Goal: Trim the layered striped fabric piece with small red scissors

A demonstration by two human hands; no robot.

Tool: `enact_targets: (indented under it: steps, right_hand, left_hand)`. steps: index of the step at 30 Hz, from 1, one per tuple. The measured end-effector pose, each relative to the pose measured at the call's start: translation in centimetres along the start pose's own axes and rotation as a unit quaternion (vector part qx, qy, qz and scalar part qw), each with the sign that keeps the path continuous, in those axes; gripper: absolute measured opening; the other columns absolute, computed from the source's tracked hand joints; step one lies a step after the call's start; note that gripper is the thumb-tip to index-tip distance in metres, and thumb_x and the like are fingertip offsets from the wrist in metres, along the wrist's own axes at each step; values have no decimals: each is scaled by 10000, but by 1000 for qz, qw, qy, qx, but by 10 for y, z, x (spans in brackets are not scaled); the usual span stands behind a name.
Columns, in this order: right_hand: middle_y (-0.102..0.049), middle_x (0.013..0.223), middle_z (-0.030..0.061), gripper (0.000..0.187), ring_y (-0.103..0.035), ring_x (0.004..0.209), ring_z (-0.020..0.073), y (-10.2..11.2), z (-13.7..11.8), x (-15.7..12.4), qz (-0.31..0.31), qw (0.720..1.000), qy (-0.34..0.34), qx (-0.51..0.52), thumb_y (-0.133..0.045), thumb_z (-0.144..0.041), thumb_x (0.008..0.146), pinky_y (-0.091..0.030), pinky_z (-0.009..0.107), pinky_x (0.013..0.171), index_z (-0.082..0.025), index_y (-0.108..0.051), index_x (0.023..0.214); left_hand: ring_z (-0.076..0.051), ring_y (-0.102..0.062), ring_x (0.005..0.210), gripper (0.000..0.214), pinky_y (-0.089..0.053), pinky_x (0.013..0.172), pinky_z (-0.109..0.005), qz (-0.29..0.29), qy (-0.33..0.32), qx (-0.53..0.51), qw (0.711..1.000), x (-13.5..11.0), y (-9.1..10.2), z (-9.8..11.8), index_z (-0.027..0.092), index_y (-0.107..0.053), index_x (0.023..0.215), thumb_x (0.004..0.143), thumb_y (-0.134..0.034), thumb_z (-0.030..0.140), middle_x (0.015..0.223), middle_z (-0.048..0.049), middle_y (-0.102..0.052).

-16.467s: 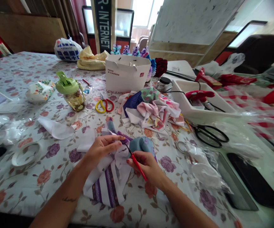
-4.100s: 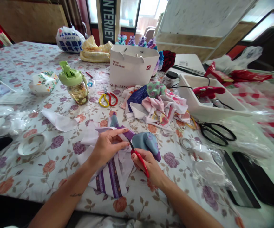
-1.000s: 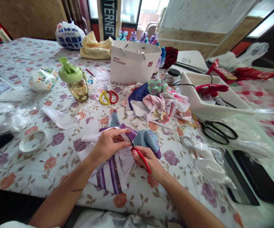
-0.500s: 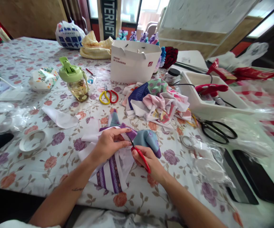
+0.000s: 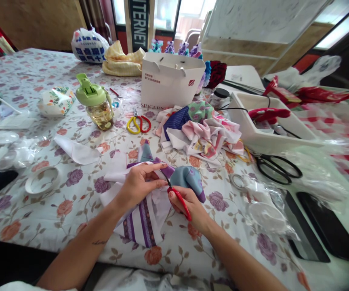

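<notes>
My left hand (image 5: 141, 179) pinches the edge of a purple and white piece of fabric (image 5: 146, 218) between thumb and fingers. In my right hand (image 5: 188, 201) are small red-handled scissors (image 5: 180, 202), their dark blades pointing up and left to the cloth by my left fingertips. How far the blades are apart is hard to make out. A blue-grey fabric piece with purple trim (image 5: 187, 180) lies just beyond my right hand. White fabric spreads under my left wrist, partly covered by it.
Beyond my hands lie a pile of fabric scraps (image 5: 201, 131) and yellow-and-red-handled scissors (image 5: 138, 124). Farther back stand a green-lidded bottle (image 5: 95, 103) and a white paper bag (image 5: 170, 83). A white tray (image 5: 279, 139), black scissors (image 5: 279, 169) and a phone (image 5: 329, 226) are on the right. A tape roll (image 5: 43, 180) lies left.
</notes>
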State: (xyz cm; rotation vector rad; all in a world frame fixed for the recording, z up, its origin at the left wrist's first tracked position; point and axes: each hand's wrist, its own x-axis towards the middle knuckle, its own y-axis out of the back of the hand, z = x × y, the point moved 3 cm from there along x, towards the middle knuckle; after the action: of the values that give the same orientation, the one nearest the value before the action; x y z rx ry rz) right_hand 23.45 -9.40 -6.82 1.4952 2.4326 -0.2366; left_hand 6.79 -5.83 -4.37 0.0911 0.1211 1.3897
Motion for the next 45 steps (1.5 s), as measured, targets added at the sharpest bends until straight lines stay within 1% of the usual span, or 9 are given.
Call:
enact_targets:
  steps: [5,9,12,15,20,24,31,39,45]
  right_hand:
    - [-249,575,-78,499,-195,526,97,3,-5,-1,13,1000,0,-6,-602,-606,840,-171,253,472,-217,-350,654]
    - [-238,570,-82,486,-174,515,92,4,-8,-2,16,1000,-7,-23,-633,-574,831,-150,254,457,-220,-352,655]
    - [-235,585,-78,480,-172,527,94,5,-8,-3,19,999,-6,-34,-652,-546,830,-137,257,462,-216,-353,650]
    - [-232,590,-76,482,-181,535,98,7,-8,-2,26,999,-2,-39,-657,-538,830,-140,258,471,-217,-347,646]
    - [-249,574,-78,501,-192,518,92,9,-9,-2,18,999,-5,-35,-645,-575,828,-153,253,468,-215,-351,640]
    - [-253,569,-81,528,-189,509,88,9,-8,-2,1,1000,-5,-17,-618,-627,826,-155,250,461,-214,-348,639]
    - [-274,540,-83,548,-216,468,84,5,-13,-1,-46,999,6,29,-554,-684,836,-150,253,447,-218,-361,623]
    - [-298,517,-78,553,-243,460,82,7,-15,-2,-59,997,14,43,-572,-648,850,-170,260,446,-209,-372,581]
    - [-315,514,-78,553,-238,452,81,7,-15,-2,-65,997,4,49,-580,-664,834,-173,257,443,-214,-371,590]
  left_hand:
    - [-211,-667,792,423,-535,776,-316,8,-18,22,1000,1,4,6,181,-759,1102,713,-808,340,857,-70,-716]
    - [-186,-676,761,330,-542,710,-277,28,10,-86,996,2,5,6,164,-782,1013,763,-765,379,894,-79,-760]
    - [-163,-678,755,252,-538,702,-252,59,33,-137,988,2,5,4,165,-797,931,781,-753,362,918,-80,-775]
    - [-150,-672,727,221,-533,682,-246,74,32,-134,988,2,6,4,169,-799,919,767,-766,326,898,-74,-778]
    - [-130,-632,636,210,-501,585,-225,86,17,-123,989,2,5,7,152,-800,892,702,-801,242,786,-51,-760]
    - [-131,-614,595,248,-490,537,-224,84,8,-116,990,3,3,8,151,-802,884,640,-826,188,711,-37,-739]
    - [-151,-650,621,321,-542,588,-248,73,5,-115,991,2,3,6,163,-794,940,624,-837,194,735,-36,-747]
    - [-159,-681,705,388,-562,677,-245,47,12,-106,993,1,3,5,137,-770,1025,649,-837,207,851,-64,-765]
    - [-182,-695,752,386,-574,722,-281,35,5,-94,995,0,3,5,133,-764,1047,669,-816,192,921,-87,-766]
